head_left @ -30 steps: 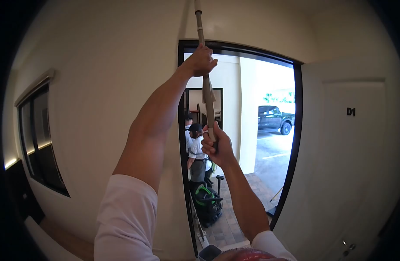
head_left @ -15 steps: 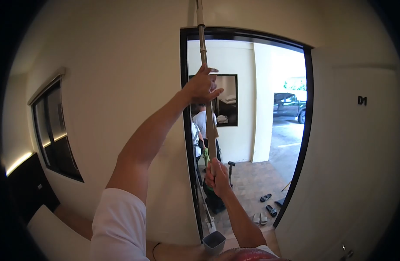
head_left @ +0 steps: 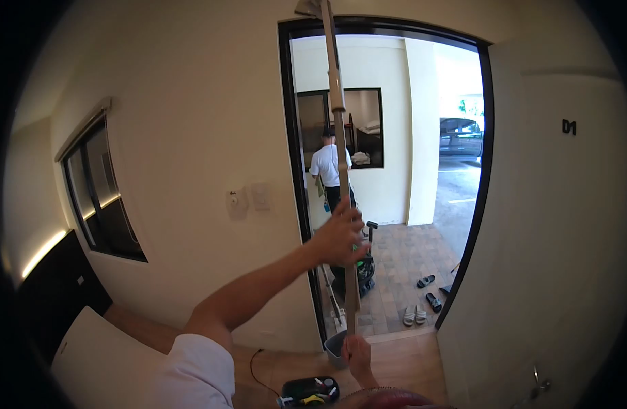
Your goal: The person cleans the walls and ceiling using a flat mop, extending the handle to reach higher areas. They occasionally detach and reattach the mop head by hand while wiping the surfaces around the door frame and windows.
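A long telescopic pole rises nearly upright in front of me, with a greyish head against the wall above the door frame, cut off by the top of the view. My left hand is around the pole's middle, its fingers curled loosely about the shaft. Lower down, my right hand is closed around the pole near its bottom end. Beside that hand, a grey bin stands on the floor at the doorway, partly hidden by the hand.
The dark door frame surrounds the opening. Outside, a person in a white shirt faces a window, near a black-and-green machine. Several slippers lie past the threshold. A black tool caddy sits on the floor. At right is a door.
Both hands have come down with the pole, whose head end now shows at the top. The view has tilted down, bringing the tool caddy into sight. The person outside is more visible.
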The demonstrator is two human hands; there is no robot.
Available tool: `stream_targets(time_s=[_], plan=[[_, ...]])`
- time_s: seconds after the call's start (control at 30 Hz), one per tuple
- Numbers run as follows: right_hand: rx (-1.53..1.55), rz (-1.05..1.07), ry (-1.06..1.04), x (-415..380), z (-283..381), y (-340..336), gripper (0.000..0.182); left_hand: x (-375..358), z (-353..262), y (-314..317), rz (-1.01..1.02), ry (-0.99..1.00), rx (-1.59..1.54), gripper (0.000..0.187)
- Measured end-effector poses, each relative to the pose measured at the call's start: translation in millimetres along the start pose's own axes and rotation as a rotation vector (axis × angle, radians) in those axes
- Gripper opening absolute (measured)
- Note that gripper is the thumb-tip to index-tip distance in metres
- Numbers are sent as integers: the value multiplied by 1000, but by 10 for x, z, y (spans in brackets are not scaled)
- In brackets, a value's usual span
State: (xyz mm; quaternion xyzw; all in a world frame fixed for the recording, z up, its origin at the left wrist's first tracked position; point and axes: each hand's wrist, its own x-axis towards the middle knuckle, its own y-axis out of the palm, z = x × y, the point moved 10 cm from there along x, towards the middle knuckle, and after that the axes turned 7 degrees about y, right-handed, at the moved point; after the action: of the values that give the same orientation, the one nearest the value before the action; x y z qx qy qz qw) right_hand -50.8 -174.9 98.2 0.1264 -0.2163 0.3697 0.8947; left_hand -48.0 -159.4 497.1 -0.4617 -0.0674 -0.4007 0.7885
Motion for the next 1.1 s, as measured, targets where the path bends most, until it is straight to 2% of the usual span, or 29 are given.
stream_targets(time_s=[0.03,0.13,0.17,0.23,0.27,0.33,0.4,0.47,0.53,0.6,0.77,0.8,0.93,1.03,1.1], plan=[[52,-22,68,-262,-65,-74,42,-57,-172,68,-1,-3,-5,38],[51,-43,97,-811,-107,-257,41,-145,-626,157,-58,12,-94,38],[49,-47,102,-922,184,-274,41,-153,-743,148,-49,6,-122,37],[374,-143,388,-1144,394,-321,40,-138,-882,149,-36,1,-156,35],[375,-147,391,-1187,331,-321,40,-127,-935,130,-53,8,-160,36],[310,-275,206,-1250,353,-449,40,-105,-994,117,-66,11,-169,36],[317,-297,227,-1246,472,-510,40,-11,-995,130,-54,18,-190,45],[317,-318,243,-1252,607,-602,40,56,-1002,128,-65,29,-199,46],[316,-259,347,-1230,606,-636,36,98,-981,106,-85,43,-207,47],[373,-237,341,-1193,689,-617,36,109,-976,142,6,49,-166,46],[432,-166,352,-1198,587,-524,36,114,-904,-31,4,89,-149,38],[516,-95,371,-1131,576,-470,37,120,-845,-79,7,78,-125,37],[659,80,460,-706,965,-193,41,233,-432,-386,31,71,-58,35],[491,189,348,-156,1256,-10,47,371,23,-625,29,81,15,34],[572,227,364,157,1494,126,48,495,325,-859,-6,93,87,34]])
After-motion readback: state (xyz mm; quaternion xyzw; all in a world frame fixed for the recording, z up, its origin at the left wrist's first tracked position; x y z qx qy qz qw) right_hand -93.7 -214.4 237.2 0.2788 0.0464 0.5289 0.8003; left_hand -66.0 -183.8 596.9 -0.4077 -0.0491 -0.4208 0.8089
